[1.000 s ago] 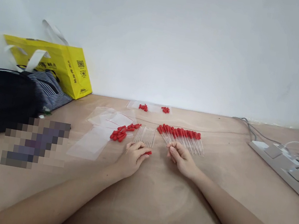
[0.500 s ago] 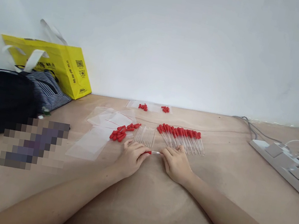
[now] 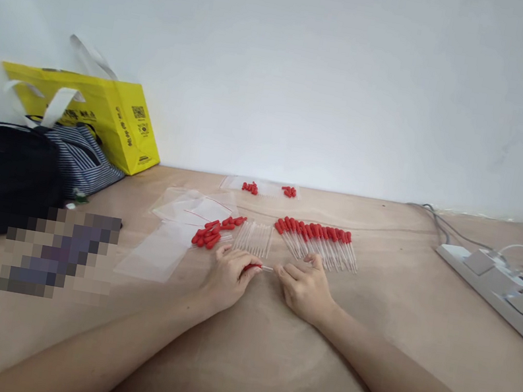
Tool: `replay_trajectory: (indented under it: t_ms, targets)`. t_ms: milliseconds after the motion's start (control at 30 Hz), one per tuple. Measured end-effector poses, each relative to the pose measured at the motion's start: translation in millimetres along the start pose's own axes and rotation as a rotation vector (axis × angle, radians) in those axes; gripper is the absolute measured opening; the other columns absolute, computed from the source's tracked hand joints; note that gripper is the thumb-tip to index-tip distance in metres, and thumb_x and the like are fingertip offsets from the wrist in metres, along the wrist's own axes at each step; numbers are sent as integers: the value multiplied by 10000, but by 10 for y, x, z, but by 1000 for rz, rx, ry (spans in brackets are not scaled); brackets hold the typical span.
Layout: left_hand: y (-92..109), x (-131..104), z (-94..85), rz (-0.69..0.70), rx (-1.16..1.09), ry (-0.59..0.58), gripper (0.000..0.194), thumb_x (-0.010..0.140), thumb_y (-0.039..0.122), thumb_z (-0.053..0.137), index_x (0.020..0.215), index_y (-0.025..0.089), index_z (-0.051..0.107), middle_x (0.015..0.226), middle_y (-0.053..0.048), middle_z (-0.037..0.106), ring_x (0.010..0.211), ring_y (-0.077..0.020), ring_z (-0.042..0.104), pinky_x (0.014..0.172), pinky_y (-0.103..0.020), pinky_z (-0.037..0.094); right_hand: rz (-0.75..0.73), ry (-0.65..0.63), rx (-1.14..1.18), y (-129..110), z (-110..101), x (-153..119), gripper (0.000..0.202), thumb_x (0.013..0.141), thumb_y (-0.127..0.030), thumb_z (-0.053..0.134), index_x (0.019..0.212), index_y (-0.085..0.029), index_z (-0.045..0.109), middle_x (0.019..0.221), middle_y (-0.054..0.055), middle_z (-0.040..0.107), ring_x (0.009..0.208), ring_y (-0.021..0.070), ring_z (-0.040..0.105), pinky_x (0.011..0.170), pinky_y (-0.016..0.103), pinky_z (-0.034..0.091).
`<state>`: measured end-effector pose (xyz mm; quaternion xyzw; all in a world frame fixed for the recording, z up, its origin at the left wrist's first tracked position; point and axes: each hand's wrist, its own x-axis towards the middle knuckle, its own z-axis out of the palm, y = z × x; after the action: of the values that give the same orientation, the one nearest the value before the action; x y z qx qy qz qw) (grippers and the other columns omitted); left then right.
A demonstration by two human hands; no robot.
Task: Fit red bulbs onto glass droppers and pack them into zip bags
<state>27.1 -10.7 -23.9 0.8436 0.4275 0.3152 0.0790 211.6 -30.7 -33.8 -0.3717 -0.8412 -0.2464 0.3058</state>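
- Tabletop [image 3: 233, 365]: is extending beneath everything.
- Red-capped tubes [image 3: 318, 233]: are lying in a row.
- Right hand [image 3: 305, 288]: is pinching a clear tube [image 3: 267, 268].
- Left hand [image 3: 230, 278]: is grasping a red bulb [image 3: 254, 266].
- Bare tubes [image 3: 254, 238]: are lying beyond the left hand.
- Clear tube: is bridging the hands, meeting the bulb.

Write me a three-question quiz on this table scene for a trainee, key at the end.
1. True or false: the left hand holds a red cap, and a thin tube shows between that hand and the right hand.
2. Where do the capped tubes lie, seen from the bare tubes? A) to the left; B) to the right; C) nearer the person.
3. Fill in: the bag with white handles is ____.

Key: 1. True. 2. B. 3. Yellow.
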Motion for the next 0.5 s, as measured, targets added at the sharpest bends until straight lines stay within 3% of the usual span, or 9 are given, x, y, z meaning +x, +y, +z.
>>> replay_trajectory:
  t_ms: [500]
  targets:
    - [8, 1, -23, 35, -81, -13, 125, 804, 255, 480, 766, 226, 595, 763, 37, 658, 747, -147, 576, 906, -417, 174, -87, 66, -92, 29, -76, -20, 252, 819, -68, 366, 880, -199, 572, 617, -33, 586, 562, 83, 432, 790, 324, 210]
